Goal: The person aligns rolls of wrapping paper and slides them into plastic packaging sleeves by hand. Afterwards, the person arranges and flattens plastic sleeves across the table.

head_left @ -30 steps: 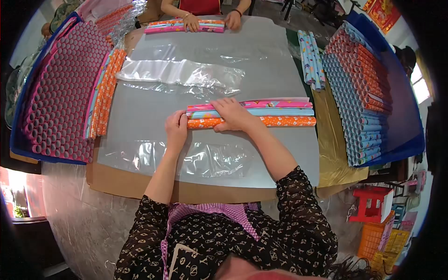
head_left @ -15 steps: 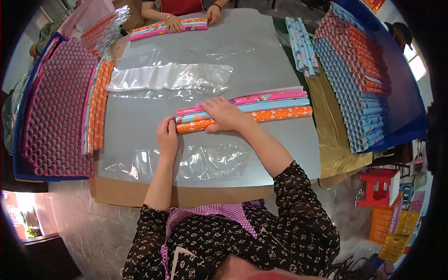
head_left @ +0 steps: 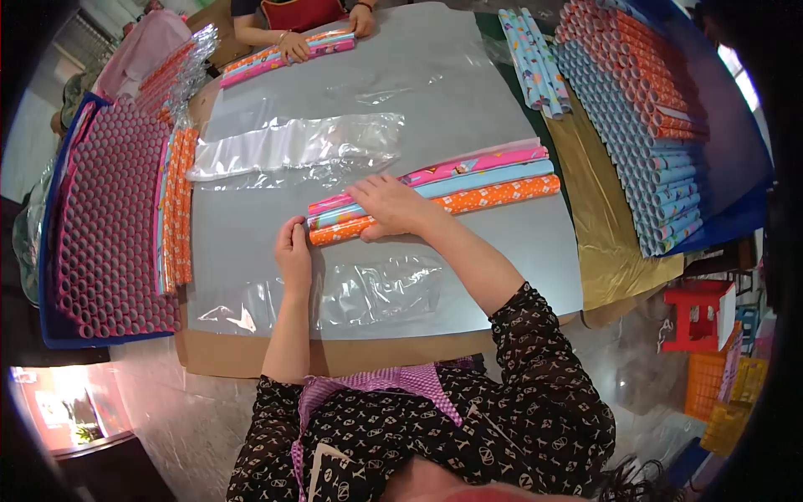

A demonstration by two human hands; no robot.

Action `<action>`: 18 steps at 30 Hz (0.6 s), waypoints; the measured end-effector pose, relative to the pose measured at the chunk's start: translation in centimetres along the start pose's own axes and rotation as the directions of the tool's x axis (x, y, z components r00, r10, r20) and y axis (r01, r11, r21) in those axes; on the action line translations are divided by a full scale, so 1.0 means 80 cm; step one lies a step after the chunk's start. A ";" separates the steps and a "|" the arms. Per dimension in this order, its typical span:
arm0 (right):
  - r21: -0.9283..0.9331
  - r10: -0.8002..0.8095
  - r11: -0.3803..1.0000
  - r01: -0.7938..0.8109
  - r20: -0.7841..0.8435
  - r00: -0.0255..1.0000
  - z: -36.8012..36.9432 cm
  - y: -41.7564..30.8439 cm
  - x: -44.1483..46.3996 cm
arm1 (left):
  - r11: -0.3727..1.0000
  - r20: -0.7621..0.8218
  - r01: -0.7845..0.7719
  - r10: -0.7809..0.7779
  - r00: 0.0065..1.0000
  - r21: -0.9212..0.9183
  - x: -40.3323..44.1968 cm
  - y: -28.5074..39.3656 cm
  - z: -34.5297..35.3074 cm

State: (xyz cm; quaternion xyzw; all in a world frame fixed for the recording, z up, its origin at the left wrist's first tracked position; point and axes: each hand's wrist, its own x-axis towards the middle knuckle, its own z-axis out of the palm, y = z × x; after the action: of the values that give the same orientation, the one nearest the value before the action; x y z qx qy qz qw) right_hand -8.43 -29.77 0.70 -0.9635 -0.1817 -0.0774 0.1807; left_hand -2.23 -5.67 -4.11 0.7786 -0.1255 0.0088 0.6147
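A bundle of wrapping paper rolls, pink, light blue and orange, lies side by side across the grey tabletop. My right hand spans it from above, thumb along the near orange roll and fingers over the far pink one. At the bundle's left end is my left hand, thumb and forefinger pressed together against the roll ends. Whatever they pinch is too small to make out. Just in front of the bundle a clear plastic sleeve lies flat. Another stack of clear sleeves rests farther back.
At left, a blue bin holds many pink rolls; orange rolls lean beside it. Blue and orange rolls are stacked at right near loose blue rolls. Across the table, another person's hands hold a similar bundle. A red stool stands right.
The view has shifted slightly. My hands keep nearly the same hold at the bundle, and the other person's hands remain on theirs.
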 end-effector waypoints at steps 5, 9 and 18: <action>0.024 0.028 0.999 -0.029 0.027 0.999 -0.002 0.000 -0.001 | 0.994 0.019 0.073 -0.072 0.997 -0.081 0.001 0.000 0.000; 0.004 -0.007 1.000 0.007 -0.021 1.000 0.005 0.003 -0.002 | 0.986 0.023 0.108 -0.106 0.994 -0.124 0.001 0.000 -0.001; -0.011 0.005 1.000 -0.005 -0.020 1.000 0.006 0.003 -0.001 | 0.986 0.039 0.145 -0.142 0.989 -0.088 0.004 0.004 -0.006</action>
State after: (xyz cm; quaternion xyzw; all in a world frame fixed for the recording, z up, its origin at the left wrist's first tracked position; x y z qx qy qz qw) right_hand -8.37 -29.83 0.19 -0.9641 -0.1771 -0.0874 0.1774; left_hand -1.94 -5.30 -3.64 0.7569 -0.0796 -0.0540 0.6464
